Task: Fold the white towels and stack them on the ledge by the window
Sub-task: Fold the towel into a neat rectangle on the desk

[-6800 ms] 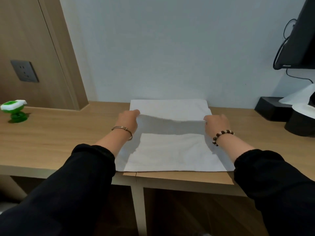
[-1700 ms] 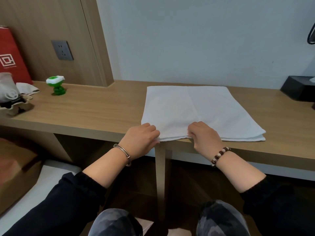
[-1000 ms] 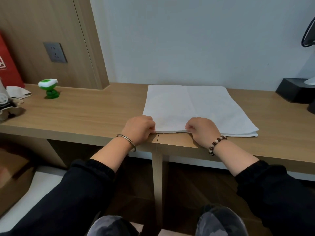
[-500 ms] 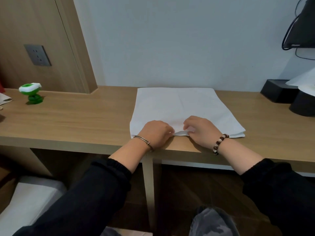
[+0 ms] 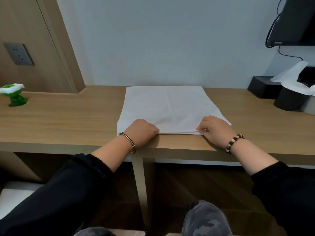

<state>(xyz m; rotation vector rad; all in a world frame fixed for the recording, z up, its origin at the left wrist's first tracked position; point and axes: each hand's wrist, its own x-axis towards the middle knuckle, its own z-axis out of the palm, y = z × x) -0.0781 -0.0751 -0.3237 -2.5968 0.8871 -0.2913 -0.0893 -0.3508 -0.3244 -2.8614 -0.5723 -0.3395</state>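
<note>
— So, the left hand (image 5: 143,132): what is it doing?
— Fingers curled, knuckles up, gripping the near edge of the white towel (image 5: 167,106) toward its left corner. The fingertips are hidden. A metal bangle (image 5: 128,141) sits at the wrist.
— And the right hand (image 5: 214,129)?
— Thumb and fingers pinch the same near edge close to the right corner. A bead bracelet (image 5: 234,143) circles that wrist.
— Where does the towel lie?
— Folded flat on the wooden desk (image 5: 68,120). Its far edge is at the wall and its near edge just short of the desk's front rim. A crease runs down the middle.
— Surroundings?
— Left: a green toy (image 5: 14,96) on the desk and a wall socket (image 5: 18,53) above it. Right: black boxes (image 5: 263,86) with white tissue (image 5: 289,74), under a dark screen (image 5: 296,21).
</note>
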